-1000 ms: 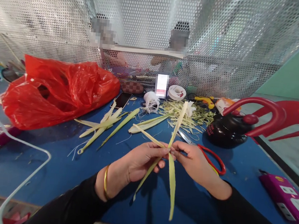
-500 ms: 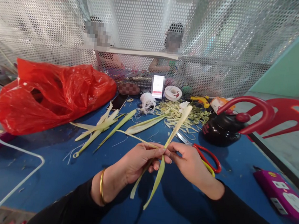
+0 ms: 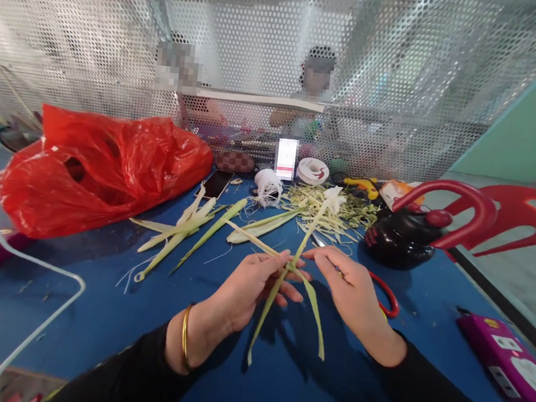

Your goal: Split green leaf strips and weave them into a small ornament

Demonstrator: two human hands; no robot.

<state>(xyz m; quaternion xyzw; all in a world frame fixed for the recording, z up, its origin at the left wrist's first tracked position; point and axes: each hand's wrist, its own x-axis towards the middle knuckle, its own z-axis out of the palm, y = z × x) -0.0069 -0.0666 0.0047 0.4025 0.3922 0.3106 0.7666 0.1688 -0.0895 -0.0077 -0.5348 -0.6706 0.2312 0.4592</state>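
Note:
Pale green leaf strips (image 3: pixel 311 230) cross at a point between my hands, two tails hanging down over the blue table. My left hand (image 3: pixel 252 288), with a gold bangle at the wrist, pinches the crossing between thumb and fingers. Beside it, my right hand (image 3: pixel 349 291) has its fingers bent at the upright strip; whether they grip it is hard to tell. Scissors with red handles (image 3: pixel 389 296) lie partly hidden behind my right hand. More leaf pieces (image 3: pixel 177 233) rest on the table further left.
A red plastic bag (image 3: pixel 109 173) sits at the left, a black kettle (image 3: pixel 400 236) at the right. White thread (image 3: pixel 268 185), a ribbon roll (image 3: pixel 312 170), leaf scraps (image 3: pixel 352 209) and a phone (image 3: pixel 216 183) lie behind. Purple power strips (image 3: pixel 508 360) flank the table (image 3: pixel 107 337).
The strips have turned, and their hanging tails have shifted right and spread apart. My right hand has opened its pinch somewhat and moved slightly away from the crossing.

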